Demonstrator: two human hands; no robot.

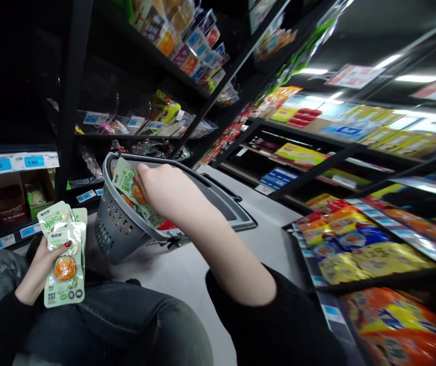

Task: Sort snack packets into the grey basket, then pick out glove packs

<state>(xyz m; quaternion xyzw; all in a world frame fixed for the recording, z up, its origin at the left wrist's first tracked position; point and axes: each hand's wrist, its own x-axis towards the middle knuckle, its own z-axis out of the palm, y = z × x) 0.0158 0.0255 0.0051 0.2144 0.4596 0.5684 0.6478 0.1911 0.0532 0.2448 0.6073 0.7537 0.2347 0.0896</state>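
Several pale green snack packets (65, 264), each with a round orange food picture, are fanned out in my left hand (40, 272). The thumb presses on the front packet, above my knees. My right hand (156, 185) reaches over the rim of a grey shopping basket (116, 236) on the floor. Its fingers are closed on a similar green snack packet (126, 178), which stands tilted inside the basket. Part of that packet is hidden behind the hand. Something red (167, 224) shows low in the basket, next to my forearm.
Dark shelves with price tags (15, 162) stand close on the left, small boxes (7, 201) on the lower one. Hanging packets (191, 46) are above the basket. Across the pale floor (218, 284), shelves on the right hold bagged goods (355, 239).
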